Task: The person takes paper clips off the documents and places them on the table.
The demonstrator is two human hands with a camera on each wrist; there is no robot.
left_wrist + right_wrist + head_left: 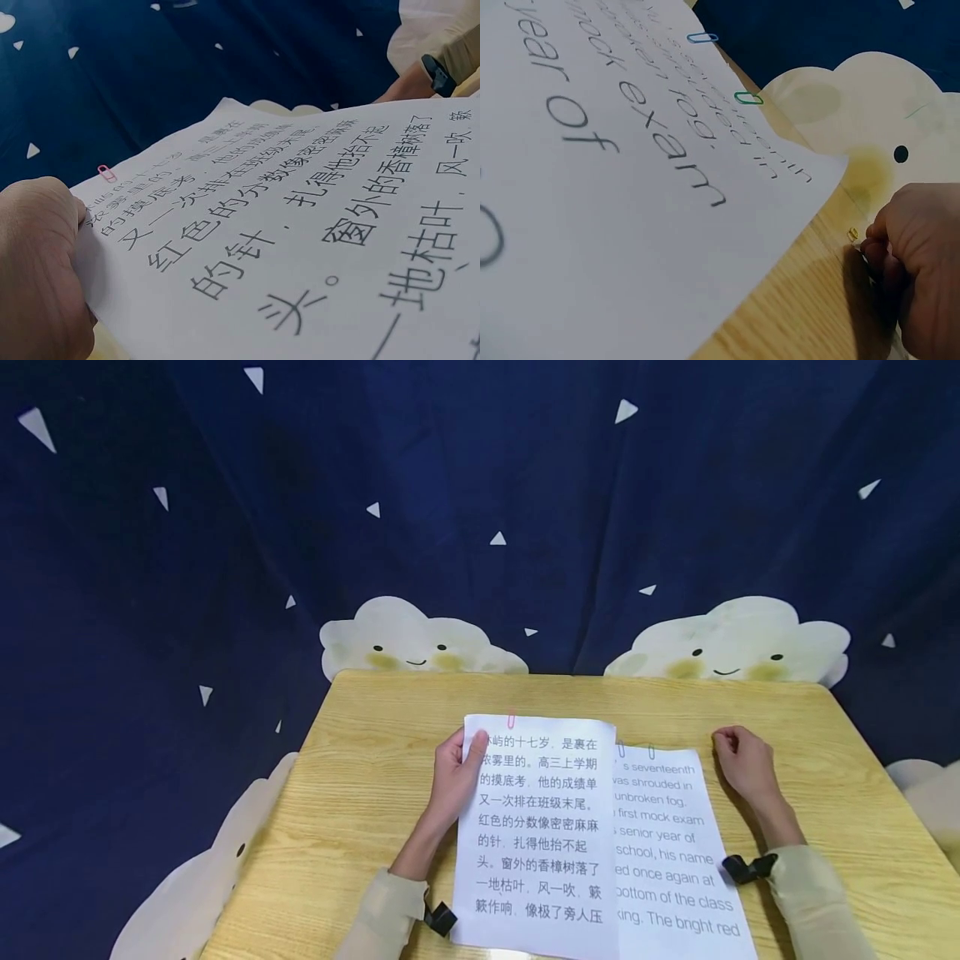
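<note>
My left hand (pixel 454 772) grips the left edge of a white sheet with printed Chinese text (pixel 536 827), thumb lying over the front. A pink paper clip (pixel 512 722) sits on that sheet's top edge; the left wrist view shows the sheet raised and tilted. Partly behind it lies a sheet with printed English text (pixel 667 843), carrying a blue paper clip (pixel 703 37) and a green paper clip (pixel 748 98) along its top edge. To the right of both sheets, my right hand (pixel 922 270) has curled fingers and pinches a small yellow paper clip (pixel 853 234) at the fingertips.
The sheets are over a light wooden table (pixel 367 735). Behind the table hangs a dark blue curtain (pixel 450 460) with white triangles and smiling clouds. Each wrist wears a black strap (pixel 750 868).
</note>
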